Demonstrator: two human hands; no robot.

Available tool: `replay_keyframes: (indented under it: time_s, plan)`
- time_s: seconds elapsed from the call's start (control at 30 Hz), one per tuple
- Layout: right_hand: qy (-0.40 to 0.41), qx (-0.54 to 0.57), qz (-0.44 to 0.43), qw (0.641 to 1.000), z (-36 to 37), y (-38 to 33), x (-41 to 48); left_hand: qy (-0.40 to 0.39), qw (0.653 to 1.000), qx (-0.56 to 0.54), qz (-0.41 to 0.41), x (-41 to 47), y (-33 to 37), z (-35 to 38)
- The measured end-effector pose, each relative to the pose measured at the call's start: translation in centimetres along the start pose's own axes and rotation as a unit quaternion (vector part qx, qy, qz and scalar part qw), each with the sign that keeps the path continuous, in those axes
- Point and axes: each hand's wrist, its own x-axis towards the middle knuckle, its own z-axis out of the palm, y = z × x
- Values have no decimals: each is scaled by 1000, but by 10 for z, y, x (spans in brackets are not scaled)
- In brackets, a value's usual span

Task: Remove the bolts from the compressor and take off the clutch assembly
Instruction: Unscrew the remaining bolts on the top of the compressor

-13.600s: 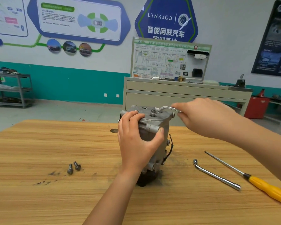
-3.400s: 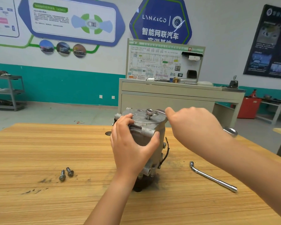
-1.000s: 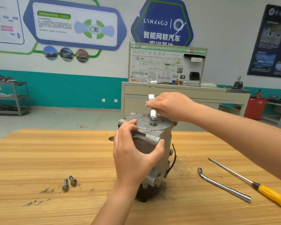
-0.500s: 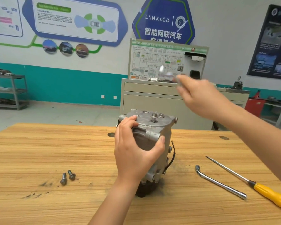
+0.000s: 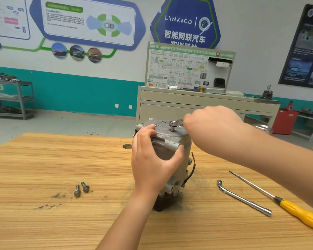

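The grey metal compressor (image 5: 173, 150) stands upright on the wooden table (image 5: 43, 168), its dark clutch end down. My left hand (image 5: 152, 159) grips its upper body from the near side. A bolt (image 5: 172, 128) sticks up from the top face, and the head of a small wrench (image 5: 175, 123) sits on it. My right hand (image 5: 213, 123) holds the wrench's handle just right of the bolt; the handle itself is hidden behind the hand. Two removed bolts (image 5: 81, 188) lie on the table to the left.
An L-shaped socket wrench (image 5: 242, 197) and a yellow-handled screwdriver (image 5: 296, 212) lie on the table at the right. A black wire (image 5: 192, 168) hangs down the compressor's right side. Beyond the table stand a beige cabinet (image 5: 197, 107) and a grey shelf rack (image 5: 16, 98).
Half a second ago my right hand was raised in the air with the wrench. It has come back down and the wrench head sits on the top bolt again. My left hand kept its grip.
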Motion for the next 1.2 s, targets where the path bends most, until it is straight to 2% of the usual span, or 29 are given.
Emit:
replay_keyframes:
  time_s: [0.13, 0.3, 0.4, 0.53, 0.67, 0.7, 0.73, 0.77, 0.83, 0.87, 0.9, 1.0, 1.1, 1.2]
  plan:
    - [31, -16, -18, 999, -2, -2, 0, -3, 1000, -2, -3, 0, 0, 0]
    - [141, 27, 12, 990, 46, 14, -11, 2, 1000, 4, 13, -1, 0, 0]
    - [172, 45, 12, 984, 67, 26, 14, 0, 1000, 0, 14, 1, -2, 2]
    - [146, 53, -70, 985, 66, 24, 79, 3, 1000, -1, 18, 1, -5, 2]
    - [176, 96, -187, 962, 54, 7, 116, 11, 1000, 4, 25, 1, -6, 1]
    - [200, 107, -181, 957, 55, 7, 118, 12, 999, 7, 29, 1, -6, 1]
    - [236, 163, -143, 947, 56, 8, 117, 11, 999, 9, 31, 0, -6, 1]
    - [273, 249, -78, 926, 56, 12, 115, 8, 1000, 9, 29, 0, -5, 1]
    - [309, 432, 57, 846, 50, 27, 108, 0, 1000, 3, 18, 0, -5, 1]
    - [328, 463, 100, 817, 45, 35, 102, -2, 1000, -1, 14, 0, -5, 1]
    - [339, 453, 115, 817, 40, 43, 95, -3, 1000, -3, 13, 0, -4, 1]
    - [324, 325, 81, 885, 29, 51, 60, -1, 1000, -4, 14, -1, -4, 2]
    - [225, 160, 41, 960, 28, 38, 26, 2, 1000, -5, 13, -1, -4, 3]
    - [126, 97, 10, 987, 30, 24, 8, 0, 1000, -6, 11, -1, -5, 2]
